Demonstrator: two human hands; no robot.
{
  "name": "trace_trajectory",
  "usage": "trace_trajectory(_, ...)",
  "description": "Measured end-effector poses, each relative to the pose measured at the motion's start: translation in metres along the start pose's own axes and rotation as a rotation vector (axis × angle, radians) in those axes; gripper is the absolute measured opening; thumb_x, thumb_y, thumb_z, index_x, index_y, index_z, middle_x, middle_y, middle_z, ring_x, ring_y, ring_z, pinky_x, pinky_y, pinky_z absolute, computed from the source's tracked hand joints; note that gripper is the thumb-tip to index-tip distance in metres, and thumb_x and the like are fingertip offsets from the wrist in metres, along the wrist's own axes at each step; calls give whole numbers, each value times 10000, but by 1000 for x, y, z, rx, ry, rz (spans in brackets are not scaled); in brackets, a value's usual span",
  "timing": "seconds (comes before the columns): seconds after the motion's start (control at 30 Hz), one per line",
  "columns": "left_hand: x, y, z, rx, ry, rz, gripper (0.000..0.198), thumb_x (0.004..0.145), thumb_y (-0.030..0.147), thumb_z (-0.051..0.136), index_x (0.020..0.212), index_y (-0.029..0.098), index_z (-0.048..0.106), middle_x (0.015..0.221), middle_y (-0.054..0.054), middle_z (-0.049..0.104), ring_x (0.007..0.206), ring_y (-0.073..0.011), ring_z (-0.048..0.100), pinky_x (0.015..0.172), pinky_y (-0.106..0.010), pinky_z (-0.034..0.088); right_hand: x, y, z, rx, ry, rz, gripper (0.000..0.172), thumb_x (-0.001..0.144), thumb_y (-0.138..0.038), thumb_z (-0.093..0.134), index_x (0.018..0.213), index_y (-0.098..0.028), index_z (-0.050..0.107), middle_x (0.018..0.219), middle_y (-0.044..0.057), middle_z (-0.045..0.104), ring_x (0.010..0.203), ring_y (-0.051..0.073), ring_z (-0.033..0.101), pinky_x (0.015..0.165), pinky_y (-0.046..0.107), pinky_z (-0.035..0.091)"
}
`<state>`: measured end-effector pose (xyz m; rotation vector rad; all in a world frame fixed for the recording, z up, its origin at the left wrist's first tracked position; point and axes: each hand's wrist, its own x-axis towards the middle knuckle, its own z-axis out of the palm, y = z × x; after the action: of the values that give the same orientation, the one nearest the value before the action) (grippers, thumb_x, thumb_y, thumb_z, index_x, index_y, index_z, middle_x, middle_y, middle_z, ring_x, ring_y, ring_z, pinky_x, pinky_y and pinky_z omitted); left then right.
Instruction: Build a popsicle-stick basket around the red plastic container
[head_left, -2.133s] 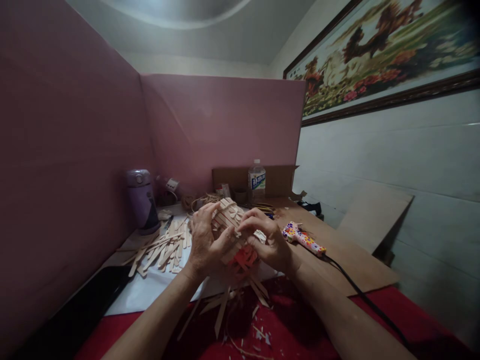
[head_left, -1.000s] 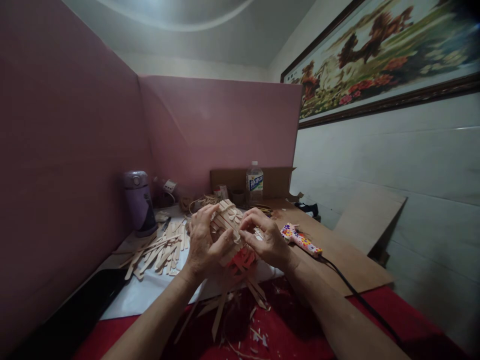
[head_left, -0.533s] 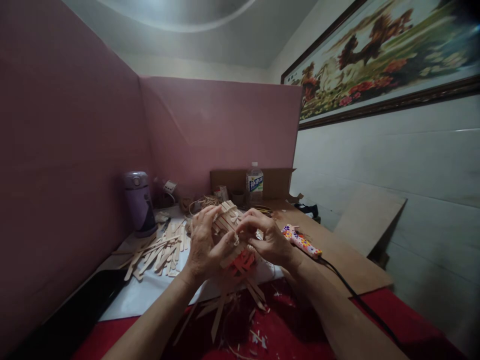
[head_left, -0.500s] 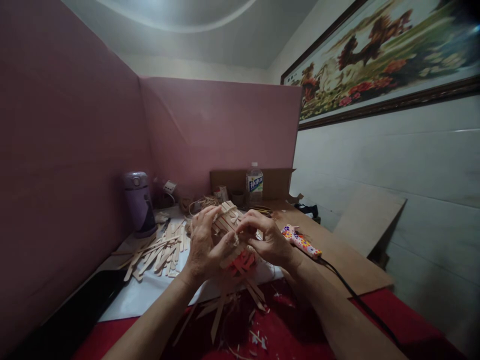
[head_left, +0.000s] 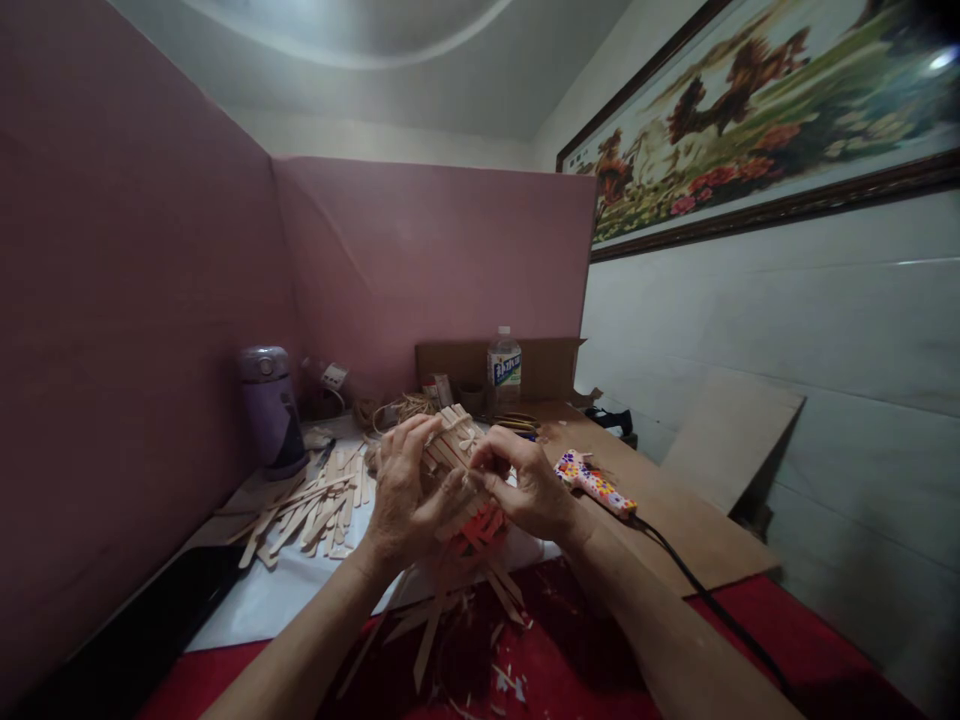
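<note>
A small craft-stick structure (head_left: 451, 432) with pale cord along it stands tilted between my hands. My left hand (head_left: 405, 490) grips it from the left side, its thumb reaching across the near face. On the right, my right hand (head_left: 529, 488) has thumb and forefinger pinched at the near face, close to the left thumb. What sits in that pinch is too small to make out. Below the hands, a reddish patch (head_left: 480, 528) and several crossed sticks (head_left: 431, 640) show. Part of the structure is hidden behind my fingers.
Loose craft sticks (head_left: 322, 510) lie on white paper at left, near a purple flask (head_left: 274, 410). A flower-patterned glue gun (head_left: 596, 484) with a black cord rests on the brown board (head_left: 675, 530). Behind stand a plastic bottle (head_left: 504, 370) and a coil of twine (head_left: 412, 405).
My right fingertips have come slightly down and left, nearer my left thumb. My left hand keeps its hold on the structure. The whole view has shifted a little.
</note>
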<state>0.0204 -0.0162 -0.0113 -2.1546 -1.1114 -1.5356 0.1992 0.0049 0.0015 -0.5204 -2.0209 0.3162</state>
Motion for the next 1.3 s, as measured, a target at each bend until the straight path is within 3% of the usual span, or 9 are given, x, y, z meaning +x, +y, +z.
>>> trace_trajectory(0.67, 0, 0, 0, 21, -10, -49, 464, 835, 329, 597, 1262, 214, 460, 1280, -97, 505, 1185, -271, 441, 1005, -430, 352, 4, -8, -16, 84, -162, 60, 175, 746, -17, 554, 781, -185, 590, 796, -12, 523, 732, 121, 479, 678, 249, 387)
trace_trajectory(0.9, 0, 1, -1, 16, -16, -45, 450, 847, 326, 583, 1265, 221, 453, 1286, -97, 502, 1188, -269, 437, 1015, -447, 344, 2, -2, -12, 51, -109, 40, 84, 797, -109, 611, 773, -185, 586, 789, -13, 531, 730, 123, 486, 688, 260, 392)
trace_trajectory(1.3, -1, -1, 1, -15, -3, -56, 388, 870, 289, 549, 1245, 221, 478, 1276, -88, 514, 1178, -258, 452, 1014, -444, 349, 1, -1, -5, 57, -22, 84, 131, 831, -165, 597, 706, -178, 559, 729, -23, 502, 673, 117, 452, 637, 254, 353)
